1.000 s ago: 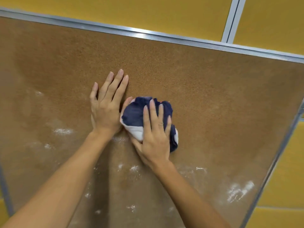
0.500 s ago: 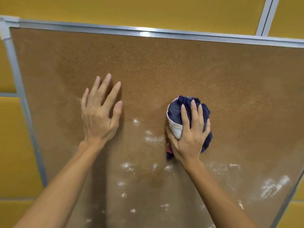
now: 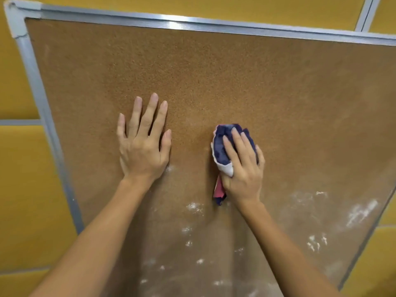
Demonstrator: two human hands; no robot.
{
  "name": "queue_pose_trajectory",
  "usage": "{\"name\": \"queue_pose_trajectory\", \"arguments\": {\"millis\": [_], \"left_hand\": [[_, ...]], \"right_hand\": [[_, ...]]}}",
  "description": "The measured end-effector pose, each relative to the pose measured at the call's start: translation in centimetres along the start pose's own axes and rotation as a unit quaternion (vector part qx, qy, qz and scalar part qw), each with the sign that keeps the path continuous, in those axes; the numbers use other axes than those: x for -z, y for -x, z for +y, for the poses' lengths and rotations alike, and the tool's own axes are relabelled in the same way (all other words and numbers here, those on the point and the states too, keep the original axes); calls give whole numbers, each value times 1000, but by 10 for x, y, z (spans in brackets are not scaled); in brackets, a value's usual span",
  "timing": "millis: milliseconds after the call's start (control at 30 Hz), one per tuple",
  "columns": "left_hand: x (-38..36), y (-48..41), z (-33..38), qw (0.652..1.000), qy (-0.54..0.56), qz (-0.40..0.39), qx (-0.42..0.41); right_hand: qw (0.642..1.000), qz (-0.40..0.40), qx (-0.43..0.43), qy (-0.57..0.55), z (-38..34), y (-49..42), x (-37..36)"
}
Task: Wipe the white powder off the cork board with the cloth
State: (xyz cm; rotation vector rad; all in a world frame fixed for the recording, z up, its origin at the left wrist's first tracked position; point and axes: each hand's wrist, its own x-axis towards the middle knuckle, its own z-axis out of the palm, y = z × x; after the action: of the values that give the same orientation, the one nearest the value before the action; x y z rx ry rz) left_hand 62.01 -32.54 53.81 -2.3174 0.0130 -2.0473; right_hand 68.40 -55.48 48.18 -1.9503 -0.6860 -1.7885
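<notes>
Yellow wall panels [image 3: 19, 179] behind, cork board [image 3: 214, 71] fills most of the frame. Left hand [image 3: 142, 146] flat and spread at centre, right hand [image 3: 242, 170] beside it grips the bunched blue cloth [image 3: 222, 144] against the board, white powder [image 3: 360, 211] streaks lower right

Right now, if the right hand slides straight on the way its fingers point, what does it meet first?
The right hand points up and slightly left: only bare cork board ahead, then the top frame rail. The white powder lies below the cloth.
</notes>
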Motion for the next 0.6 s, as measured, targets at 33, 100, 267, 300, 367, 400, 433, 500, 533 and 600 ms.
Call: {"name": "queue_pose_trajectory", "arguments": {"millis": [33,100,267,300,367,400,433,500,533,600], "left_hand": [[-1,0,0,1000,5,-1,2],[-2,1,0,1000,10,-3,6],[-5,2,-4,1000,-14,9,-11],[-5,3,-5,1000,-6,5,-11],[-4,3,-4,1000,3,0,-5],[-3,2,-4,1000,4,1,-2],[-3,2,-3,1000,5,2,0],[-4,2,-2,1000,3,4,3],[-4,2,-1,1000,1,4,4],[-6,3,-1,1000,-2,7,5]], "right_hand": [[999,21,-41,2,3,-10,0],[993,34,-111,-23,-13,-28,-6],[987,-112,72,-88,-69,23,-14],[982,-137,105,-81,-59,41,-11],[978,-153,134,-51,-29,57,-2],[979,-149,132,-39,-16,56,2],[984,-132,116,-34,-6,49,4],[996,-76,42,-34,1,19,2],[998,-48,-6,-38,-4,1,-2],[996,-14,-68,-53,-29,-24,-10]]}}
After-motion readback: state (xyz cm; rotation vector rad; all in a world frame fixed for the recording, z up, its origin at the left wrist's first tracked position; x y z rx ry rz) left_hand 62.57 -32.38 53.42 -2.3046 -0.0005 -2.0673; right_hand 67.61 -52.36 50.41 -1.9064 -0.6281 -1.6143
